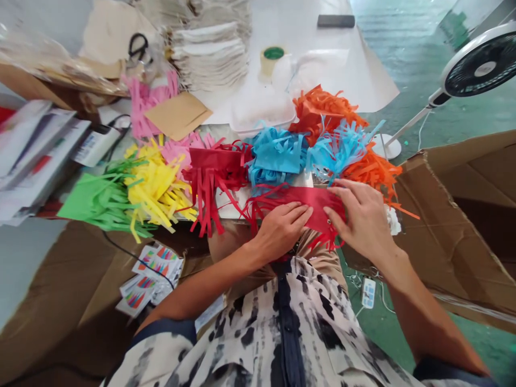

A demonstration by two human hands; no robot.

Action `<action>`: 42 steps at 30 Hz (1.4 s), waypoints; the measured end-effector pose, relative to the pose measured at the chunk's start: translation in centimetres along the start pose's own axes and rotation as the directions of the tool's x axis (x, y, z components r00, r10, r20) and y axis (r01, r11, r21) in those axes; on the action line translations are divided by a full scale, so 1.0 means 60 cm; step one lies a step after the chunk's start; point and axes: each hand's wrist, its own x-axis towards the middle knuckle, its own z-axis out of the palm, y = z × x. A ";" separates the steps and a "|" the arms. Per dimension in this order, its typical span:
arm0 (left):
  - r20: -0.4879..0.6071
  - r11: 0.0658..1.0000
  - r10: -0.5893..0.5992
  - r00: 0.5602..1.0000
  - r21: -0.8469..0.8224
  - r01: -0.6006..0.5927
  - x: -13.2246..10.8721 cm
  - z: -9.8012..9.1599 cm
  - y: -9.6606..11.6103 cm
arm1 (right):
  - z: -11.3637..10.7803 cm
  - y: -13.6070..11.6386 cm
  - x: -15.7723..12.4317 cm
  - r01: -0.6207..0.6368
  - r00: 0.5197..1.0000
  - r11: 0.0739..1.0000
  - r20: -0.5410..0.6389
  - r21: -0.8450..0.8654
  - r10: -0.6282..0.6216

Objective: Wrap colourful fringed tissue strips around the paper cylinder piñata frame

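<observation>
Pressing the long red fringed paper strip (pixel 318 207) across your khaki-trousered lap (pixel 324 263), its long axis running sideways, your flat, open left hand (pixel 280 231) lies on its left part while your widely spread right hand (pixel 365 220) covers its right end.

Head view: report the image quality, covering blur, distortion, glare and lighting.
In the head view, wide-angle distortion bends the frame edges and stretches the right forearm; the printed sheets at far left are smeared by blur; the light is soft and even, with faint shadows and pale glare on the translucent plastic tray; the red paper fringe is fairly sharp.
</observation>
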 end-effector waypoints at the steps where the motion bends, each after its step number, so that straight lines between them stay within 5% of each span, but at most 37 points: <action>1: -0.009 1.000 -0.003 1.000 0.013 0.003 0.000 -0.003 -0.001 | -0.002 -0.009 -0.014 0.044 0.999 0.999 0.007 0.018 -0.044; 8: -0.004 0.999 0.034 0.999 0.039 -0.034 -0.001 -0.024 0.004 | 0.022 -0.022 -0.063 0.073 0.995 0.997 0.068 -0.016 -0.072; 13: 0.022 0.992 -0.017 1.000 -0.125 0.020 -0.012 -0.042 -0.011 | -0.004 0.000 -0.055 0.091 0.981 0.995 0.169 0.046 -0.097; 19: 0.126 0.943 -0.024 0.992 -0.327 0.064 0.004 -0.068 -0.037 | -0.026 0.014 -0.031 -0.014 0.943 0.977 0.327 0.212 -0.057; 23: 0.161 0.889 -0.164 0.973 -0.403 0.217 0.016 -0.070 -0.047 | -0.020 0.019 -0.012 -0.155 0.926 0.933 0.376 0.326 0.023; 28: 0.148 0.851 -0.412 0.899 -0.290 0.437 0.022 -0.063 -0.052 | -0.010 0.013 -0.004 -0.280 0.918 0.921 0.356 0.269 0.176; 34: 0.180 0.857 -0.426 0.886 -0.232 0.459 0.035 -0.053 -0.058 | -0.002 0.000 -0.002 -0.471 0.854 0.850 0.363 0.234 0.374; 42: 0.053 0.891 -0.451 0.891 0.076 0.447 0.039 -0.041 -0.050 | 0.025 -0.019 0.002 -0.494 0.856 0.869 0.196 0.037 0.478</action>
